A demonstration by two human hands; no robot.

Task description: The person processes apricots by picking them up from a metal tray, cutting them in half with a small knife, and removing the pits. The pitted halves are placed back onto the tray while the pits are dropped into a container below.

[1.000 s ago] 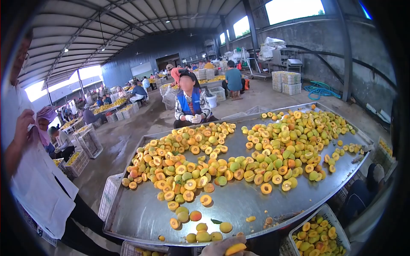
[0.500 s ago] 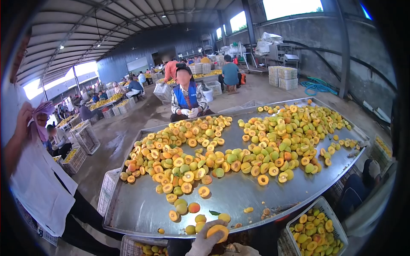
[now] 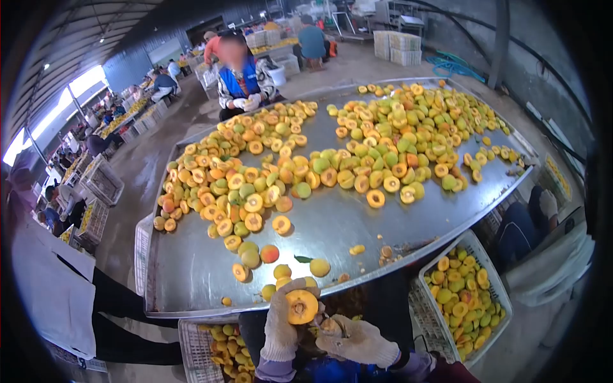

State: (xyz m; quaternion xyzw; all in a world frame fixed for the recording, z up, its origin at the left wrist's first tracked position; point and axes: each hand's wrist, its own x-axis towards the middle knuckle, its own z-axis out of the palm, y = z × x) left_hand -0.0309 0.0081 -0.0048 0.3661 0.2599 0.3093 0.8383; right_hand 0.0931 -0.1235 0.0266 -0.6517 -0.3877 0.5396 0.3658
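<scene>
My left hand (image 3: 279,325), in a pale knit glove, holds a halved yellow peach (image 3: 302,307) with its cut face and the brown hollow at its middle turned up. My right hand (image 3: 357,343), gloved as well, is closed just right of the peach half. Its fingertips pinch something small and dark beside the fruit, too indistinct to name. Both hands are just off the near edge of a metal table (image 3: 332,236). Close by on that edge lie a few loose peaches (image 3: 320,267) and a green leaf (image 3: 302,259).
Many peach halves (image 3: 383,147) are heaped across the table's far side. A crate of peach halves (image 3: 472,287) stands at my right, another crate (image 3: 195,348) at my left. Across the table sits a person in a blue vest (image 3: 249,80); another person in white (image 3: 57,281) stands at left.
My left hand has come back from the table edge with the peach half, now face up. My right hand has come into view beside it. The view has tilted downward.
</scene>
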